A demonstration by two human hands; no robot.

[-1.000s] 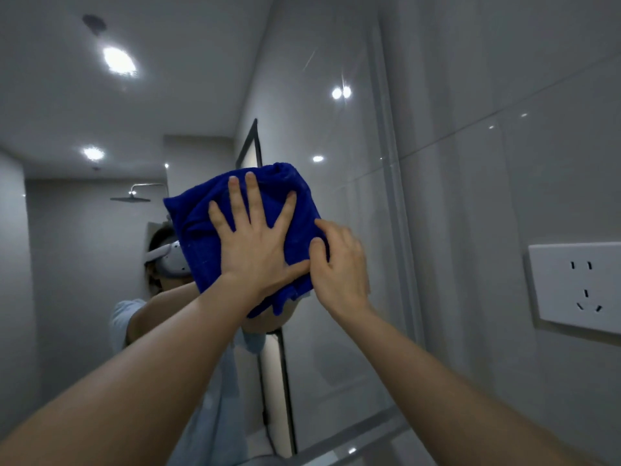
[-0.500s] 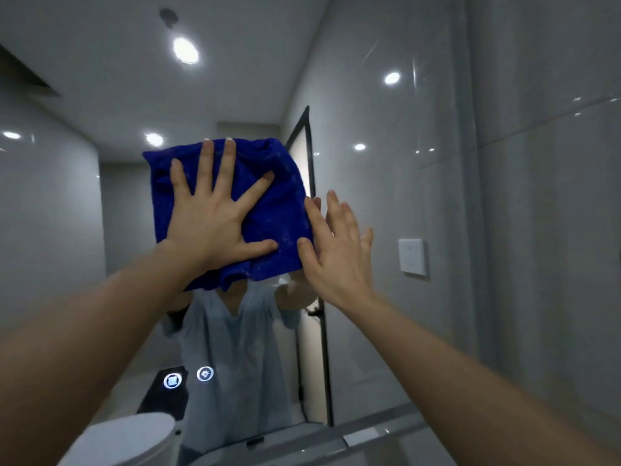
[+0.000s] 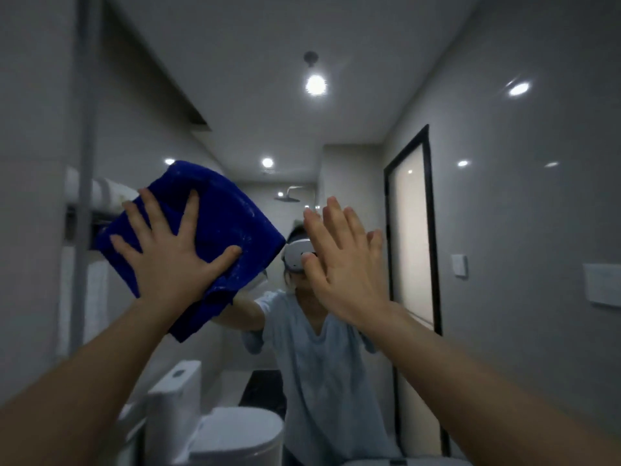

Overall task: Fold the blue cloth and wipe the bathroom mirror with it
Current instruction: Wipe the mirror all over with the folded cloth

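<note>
Bathroom mirror [image 3: 369, 112], filling most of the view, with its left edge marked by a pale vertical strip; the top, right and bottom edges are cut off. The blue cloth [image 3: 228, 223], already folded into a thick pad, is held flat against the glass just beside that left edge, with one loose corner hanging below the wrist. The left hand [image 3: 171, 260] is spread wide over the pad, fingers straight and palm pressed on it. The right hand [image 3: 342, 264] is raised apart from the cloth, nearer the middle of the glass, with fingers straight and close together and nothing held; whether it touches the glass cannot be told. Folding is judged complete and wiping under way. How much glass remains is not shown, since no streaks or wet marks can be made out. The number of folds is hidden beneath the palm.
</note>
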